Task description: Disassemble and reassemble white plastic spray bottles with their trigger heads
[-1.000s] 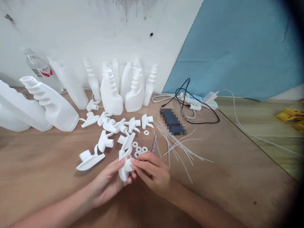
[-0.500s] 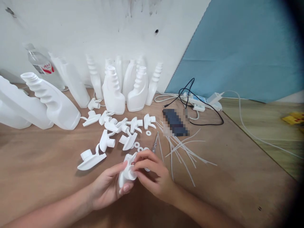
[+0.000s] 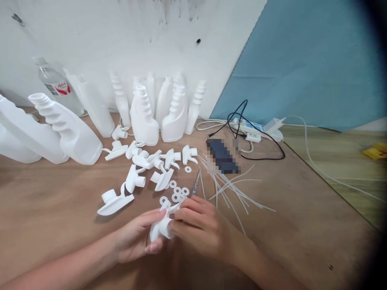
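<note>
A white trigger spray head (image 3: 165,226) rests in my left hand (image 3: 139,235), with the thumb on top and the fingers curled underneath. Its round collar faces right. At that collar are the bent fingertips of my right hand (image 3: 199,223), drawn together; whatever they may pinch is hidden behind them. Just beyond the hands lie several flat white washers (image 3: 177,191), some overlapping. A clear-handled screwdriver (image 3: 195,185) lies beside them, its tip pointing away. More white spray heads (image 3: 135,179) are scattered to the left and behind.
White bottles (image 3: 145,121) stand along the wall, with larger ones (image 3: 72,135) at left and a labelled clear bottle (image 3: 54,82) behind. Thin white tubes (image 3: 231,189) fan out at right. A blurred dark phone-like object (image 3: 223,156), a black cable (image 3: 272,158) and a power strip (image 3: 256,128) lie beyond.
My right hand has turned and lowered slightly, its fingers now closer together at the collar. The spray head has shifted down a little, and more washers show behind it.
</note>
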### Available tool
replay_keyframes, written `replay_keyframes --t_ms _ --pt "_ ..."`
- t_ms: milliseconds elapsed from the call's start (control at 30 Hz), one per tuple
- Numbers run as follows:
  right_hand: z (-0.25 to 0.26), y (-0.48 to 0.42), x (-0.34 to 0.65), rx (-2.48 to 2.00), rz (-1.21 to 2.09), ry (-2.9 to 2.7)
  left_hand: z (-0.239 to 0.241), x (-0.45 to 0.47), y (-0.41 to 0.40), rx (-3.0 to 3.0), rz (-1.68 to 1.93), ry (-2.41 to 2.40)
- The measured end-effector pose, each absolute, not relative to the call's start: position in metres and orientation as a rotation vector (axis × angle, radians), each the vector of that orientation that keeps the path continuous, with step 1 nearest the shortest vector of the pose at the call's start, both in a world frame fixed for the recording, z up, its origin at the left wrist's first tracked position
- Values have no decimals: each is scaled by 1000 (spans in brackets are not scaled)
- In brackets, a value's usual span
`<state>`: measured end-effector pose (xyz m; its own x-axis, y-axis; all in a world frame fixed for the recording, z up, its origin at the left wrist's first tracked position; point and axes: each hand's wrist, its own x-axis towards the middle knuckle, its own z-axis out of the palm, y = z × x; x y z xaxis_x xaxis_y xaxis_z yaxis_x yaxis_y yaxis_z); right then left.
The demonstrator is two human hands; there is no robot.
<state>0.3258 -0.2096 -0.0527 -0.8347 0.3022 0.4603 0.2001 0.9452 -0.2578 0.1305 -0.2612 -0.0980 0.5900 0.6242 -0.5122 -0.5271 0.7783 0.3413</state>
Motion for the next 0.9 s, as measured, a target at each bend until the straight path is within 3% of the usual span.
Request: replay_keyframes --t_ms 267,533,667,900 --pt "-35 -188 310 -562 393 -2299 -65 122 -223 335 872 505" --pt "-23 -172 293 -1030 1073 -2183 -85 126 -225 329 1053 514" --pt "-17 -176 298 -993 896 -2269 -86 124 -226 358 959 513" --pt "-23 -168 309 -490 262 -2685 -83 122 -221 476 789 595"
